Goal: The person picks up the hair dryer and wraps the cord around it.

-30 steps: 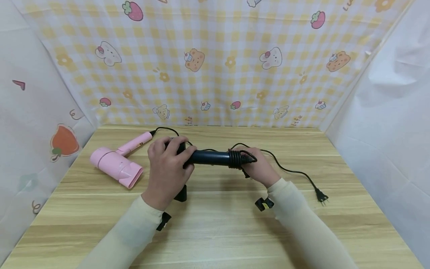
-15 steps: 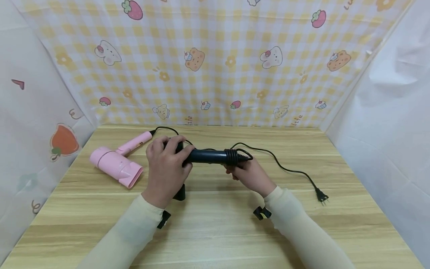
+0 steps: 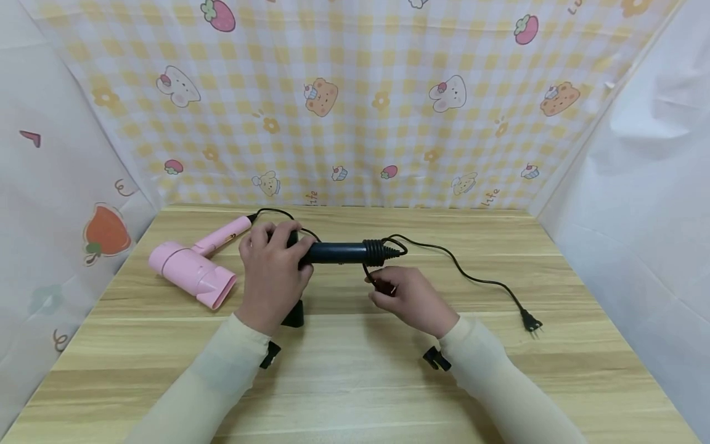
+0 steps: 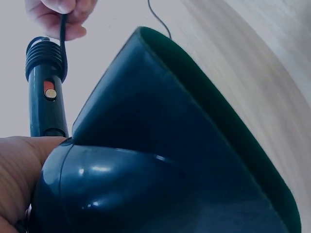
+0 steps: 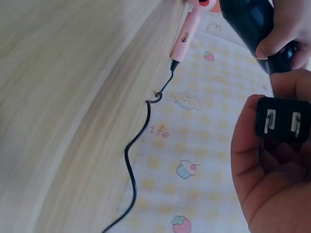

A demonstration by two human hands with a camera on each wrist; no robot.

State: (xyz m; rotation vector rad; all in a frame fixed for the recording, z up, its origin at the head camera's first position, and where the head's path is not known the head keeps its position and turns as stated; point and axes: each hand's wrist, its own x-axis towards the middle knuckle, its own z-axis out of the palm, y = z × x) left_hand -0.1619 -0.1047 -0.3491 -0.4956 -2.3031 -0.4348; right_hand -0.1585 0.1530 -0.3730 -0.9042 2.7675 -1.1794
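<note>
A dark hair dryer (image 3: 335, 253) is held up over the table, its handle pointing right. My left hand (image 3: 272, 271) grips it around the head end. Its wide flat nozzle (image 4: 194, 141) fills much of the left wrist view. The black cord (image 3: 373, 251) is wound in several tight turns around the handle's end, below a red switch (image 4: 50, 91). My right hand (image 3: 413, 299) is just below the coil in the head view. It holds the two-pin plug (image 5: 283, 120), prongs facing the right wrist camera, with a short length of cord running up to the coil.
A pink hair dryer (image 3: 191, 271) lies at the table's left side. Its thin black cord (image 3: 444, 248) runs behind the hands to a plug (image 3: 530, 320) on the right. A patterned curtain (image 3: 355, 111) hangs along the table's back edge.
My right hand has gone from behind the handle's end, under it, to its near side, bringing the plug around. The dark hair dryer has shifted slightly left, still in my left hand.
</note>
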